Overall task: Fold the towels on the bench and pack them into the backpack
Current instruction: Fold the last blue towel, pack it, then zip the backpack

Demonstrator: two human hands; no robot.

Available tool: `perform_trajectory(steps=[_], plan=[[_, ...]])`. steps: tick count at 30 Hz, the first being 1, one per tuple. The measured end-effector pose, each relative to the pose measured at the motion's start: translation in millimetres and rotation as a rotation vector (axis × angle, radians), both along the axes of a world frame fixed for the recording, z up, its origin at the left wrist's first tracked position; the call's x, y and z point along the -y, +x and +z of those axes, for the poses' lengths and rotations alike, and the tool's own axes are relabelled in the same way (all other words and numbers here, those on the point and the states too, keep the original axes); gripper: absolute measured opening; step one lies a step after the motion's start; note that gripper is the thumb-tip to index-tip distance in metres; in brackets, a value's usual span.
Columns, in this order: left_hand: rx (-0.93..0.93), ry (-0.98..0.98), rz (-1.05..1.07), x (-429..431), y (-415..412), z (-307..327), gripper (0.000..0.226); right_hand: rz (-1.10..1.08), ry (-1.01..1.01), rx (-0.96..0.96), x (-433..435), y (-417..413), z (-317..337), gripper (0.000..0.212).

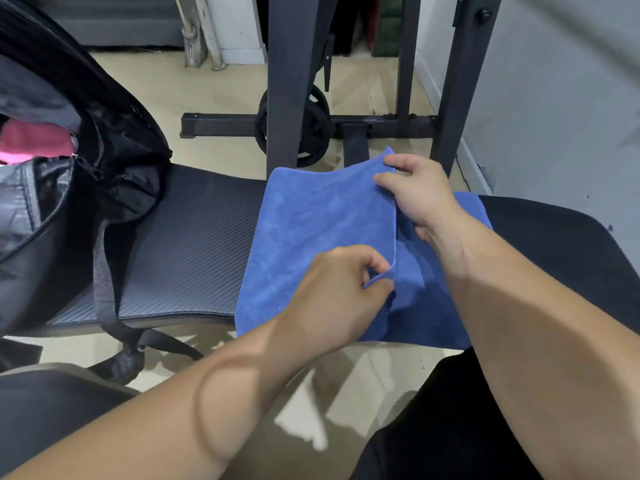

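A blue towel (318,237) lies across the black padded bench (194,244), with its right part folded over to the left. My left hand (343,289) pinches the near corner of the folded flap. At the flap's far corner my right hand (419,195) pinches the edge between thumb and fingers. The black backpack (79,168) stands open at the left end of the bench. Something pink (34,140) shows inside its opening.
Behind the bench stands a black metal rack (284,81) with a weight plate (311,129) at its foot. A grey wall (554,98) runs along the right. The backpack's straps (107,306) hang over the bench's near edge towards the floor.
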State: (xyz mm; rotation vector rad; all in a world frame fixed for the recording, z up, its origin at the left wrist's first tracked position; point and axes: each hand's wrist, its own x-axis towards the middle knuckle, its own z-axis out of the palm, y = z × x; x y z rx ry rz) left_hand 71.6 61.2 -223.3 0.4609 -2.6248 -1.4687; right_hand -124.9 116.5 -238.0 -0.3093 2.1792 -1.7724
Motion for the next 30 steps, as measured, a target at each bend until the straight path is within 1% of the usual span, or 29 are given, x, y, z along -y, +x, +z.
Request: perform_trajectory(steps=[2, 4, 6, 7, 9, 10, 12, 14, 17, 24, 30], plan=[[0.013, -0.037, -0.002, -3, -4, -1, 0.019, 0.002, 0.165, -0.099, -11, -3, -6, 0.051], [-0.032, -0.136, 0.044, 5, -9, -6, 0.025, 0.06, 0.431, -0.274, -19, -5, -11, 0.05], [-0.038, -0.333, 0.099, 21, -16, -14, 0.026, 0.088, 0.646, -0.429, -23, -4, -15, 0.05], [0.017, -0.443, 0.115, 30, -19, -18, 0.033, 0.1, 0.712, -0.474, -23, -1, -14, 0.051], [0.162, -0.624, 0.103, 48, -24, -26, 0.055, 0.157, 0.811, -0.526, -19, 8, -13, 0.058], [0.229, -0.685, 0.077, 56, -26, -31, 0.067, 0.206, 0.873, -0.538, -16, 12, -13, 0.062], [0.356, -0.741, 0.011, 68, -26, -44, 0.085, 0.323, 1.014, -0.521, -10, 21, -18, 0.073], [0.429, -0.749, -0.018, 76, -22, -55, 0.097, 0.424, 1.12, -0.482, -5, 27, -27, 0.081], [0.428, -0.758, -0.025, 80, -20, -61, 0.103, 0.483, 1.173, -0.467, 0, 34, -38, 0.085], [0.429, -0.8, -0.016, 112, 4, -62, 0.104, 0.486, 1.157, -0.457, 29, 59, -37, 0.088], [0.479, -0.796, 0.029, 155, 45, -58, 0.106, 0.515, 1.087, -0.564, 67, 96, -43, 0.089]])
